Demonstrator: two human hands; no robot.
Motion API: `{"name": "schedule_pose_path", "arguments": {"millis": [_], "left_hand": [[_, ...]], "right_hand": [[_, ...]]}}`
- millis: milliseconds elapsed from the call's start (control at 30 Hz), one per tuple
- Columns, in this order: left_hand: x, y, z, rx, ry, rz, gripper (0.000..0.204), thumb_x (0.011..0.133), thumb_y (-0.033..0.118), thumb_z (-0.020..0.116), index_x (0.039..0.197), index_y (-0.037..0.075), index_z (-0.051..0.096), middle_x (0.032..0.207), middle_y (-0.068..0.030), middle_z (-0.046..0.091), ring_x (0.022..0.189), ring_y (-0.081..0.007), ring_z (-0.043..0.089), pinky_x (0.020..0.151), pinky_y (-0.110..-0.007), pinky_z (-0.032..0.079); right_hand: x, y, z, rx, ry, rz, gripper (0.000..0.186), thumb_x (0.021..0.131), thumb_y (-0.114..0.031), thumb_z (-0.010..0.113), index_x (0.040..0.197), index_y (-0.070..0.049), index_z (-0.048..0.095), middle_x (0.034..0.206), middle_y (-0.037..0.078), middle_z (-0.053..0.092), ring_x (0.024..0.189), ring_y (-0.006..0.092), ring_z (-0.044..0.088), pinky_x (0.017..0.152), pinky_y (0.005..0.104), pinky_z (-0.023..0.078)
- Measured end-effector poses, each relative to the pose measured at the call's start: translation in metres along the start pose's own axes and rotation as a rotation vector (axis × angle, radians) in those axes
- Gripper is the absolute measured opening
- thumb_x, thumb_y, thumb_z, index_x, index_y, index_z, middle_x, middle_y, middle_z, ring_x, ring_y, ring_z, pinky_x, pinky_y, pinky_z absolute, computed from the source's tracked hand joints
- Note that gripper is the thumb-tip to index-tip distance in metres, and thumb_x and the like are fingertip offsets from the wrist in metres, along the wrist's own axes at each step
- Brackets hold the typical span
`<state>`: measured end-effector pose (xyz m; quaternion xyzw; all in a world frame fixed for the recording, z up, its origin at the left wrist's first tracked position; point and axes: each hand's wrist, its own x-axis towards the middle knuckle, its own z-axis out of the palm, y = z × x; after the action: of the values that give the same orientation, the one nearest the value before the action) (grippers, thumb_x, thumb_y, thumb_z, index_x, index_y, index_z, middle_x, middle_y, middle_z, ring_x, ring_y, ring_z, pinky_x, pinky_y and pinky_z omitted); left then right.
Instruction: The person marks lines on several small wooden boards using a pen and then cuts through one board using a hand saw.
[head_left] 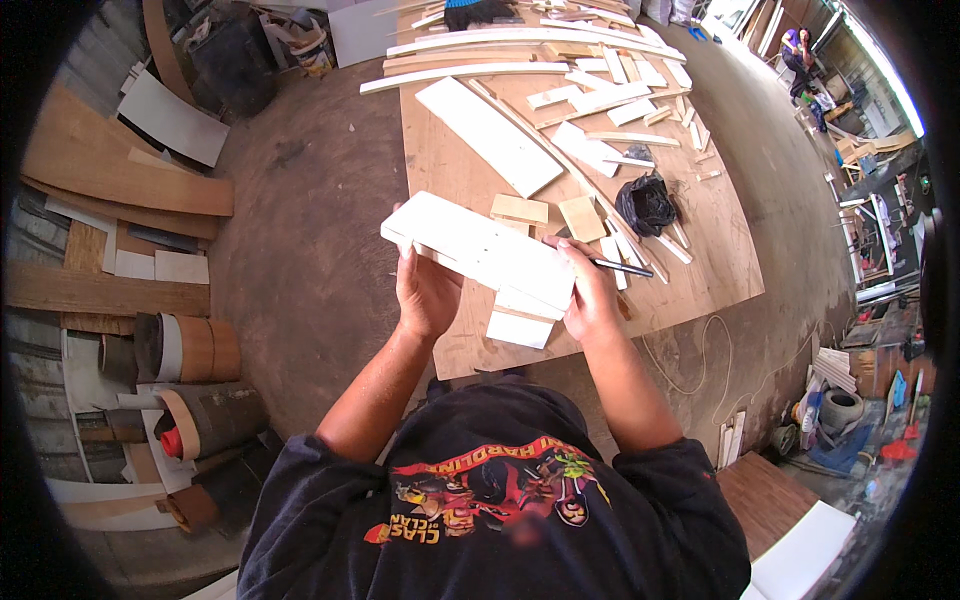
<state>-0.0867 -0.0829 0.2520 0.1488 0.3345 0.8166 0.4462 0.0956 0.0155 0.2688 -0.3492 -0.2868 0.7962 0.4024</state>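
Hands both clamped on white board (478,250), held above worktop (450,160) near edge: left hand (425,292) at 7 o'clock end, right hand (590,300) at 4 o'clock, also pinching black pen (622,267). Black bag (646,203) at 2 o'clock.

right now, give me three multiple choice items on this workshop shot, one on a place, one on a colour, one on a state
1. Where does the black plastic bag lie?
A. on the plywood table
B. on the floor
C. in the left hand

2. What colour is the board held by both hands?
A. red
B. white
C. black

3. What does the right hand hold along with the board?
A. a hammer
B. nothing
C. a dark pencil

Answers: 1 A, the bag sits on the table among the wood strips. 2 B, its face is plain white. 3 C, the thin pencil sticks out from the right fingers while the left hand grips the board's other end.
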Motion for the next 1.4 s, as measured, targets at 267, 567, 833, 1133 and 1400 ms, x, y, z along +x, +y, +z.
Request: {"name": "schedule_pose_path", "arguments": {"millis": [267, 567, 833, 1133, 1400], "left_hand": [[0.004, -0.027, -0.015, 0.099, 0.143, 0.056, 0.085, 0.094, 0.057, 0.065, 0.158, 0.026, 0.019, 0.150, -0.0076, 0.040, 0.136, -0.0294, 0.047, 0.113, -0.051, 0.042], [-0.004, -0.054, 0.004, 0.211, 0.401, -0.113, 0.073, 0.097, 0.066, 0.054, 0.135, 0.011, 0.021, 0.135, -0.0232, 0.046, 0.110, -0.0344, 0.064, 0.100, -0.050, 0.053], [-0.035, -0.088, 0.004, 0.402, 0.551, -0.156, 0.056, 0.108, 0.053, 0.040, 0.138, 0.006, 0.041, 0.134, -0.0144, 0.053, 0.118, -0.0275, 0.058, 0.099, -0.048, 0.052], [-0.094, -0.119, -0.026, 0.554, 0.445, 0.011, 0.045, 0.109, 0.040, 0.048, 0.131, 0.003, 0.059, 0.119, -0.0065, 0.066, 0.112, -0.0156, 0.061, 0.094, -0.035, 0.051], [-0.186, -0.106, 0.007, 0.401, 0.303, -0.131, 0.037, 0.100, 0.020, 0.061, 0.131, 0.002, 0.053, 0.107, -0.0120, 0.067, 0.076, -0.0200, 0.067, 0.057, -0.033, 0.056]], "right_hand": [[0.018, 0.003, -0.030, -0.345, -0.039, -0.256, 0.038, 0.105, -0.034, 0.053, 0.121, 0.000, 0.064, 0.108, 0.011, 0.071, 0.098, 0.0173, 0.067, 0.085, 0.0304, 0.051], [0.031, -0.002, -0.062, -0.732, -0.191, -0.639, 0.043, 0.102, -0.039, 0.062, 0.119, 0.001, 0.064, 0.116, 0.014, 0.067, 0.109, 0.0223, 0.063, 0.094, 0.0356, 0.049], [0.042, -0.014, -0.107, -0.859, -0.017, -0.521, 0.038, 0.099, -0.036, 0.069, 0.105, 0.002, 0.069, 0.082, 0.008, 0.067, 0.076, 0.0147, 0.061, 0.070, 0.0314, 0.050], [0.010, -0.019, -0.142, -0.981, -0.011, -0.392, 0.041, 0.101, -0.036, 0.066, 0.091, 0.003, 0.067, 0.067, -0.001, 0.054, 0.065, 0.0085, 0.048, 0.059, 0.0293, 0.042], [-0.041, -0.009, -0.173, -1.041, -0.086, -0.421, 0.043, 0.101, -0.034, 0.066, 0.080, 0.003, 0.062, 0.061, 0.004, 0.051, 0.058, 0.0129, 0.050, 0.056, 0.0338, 0.042]]}}
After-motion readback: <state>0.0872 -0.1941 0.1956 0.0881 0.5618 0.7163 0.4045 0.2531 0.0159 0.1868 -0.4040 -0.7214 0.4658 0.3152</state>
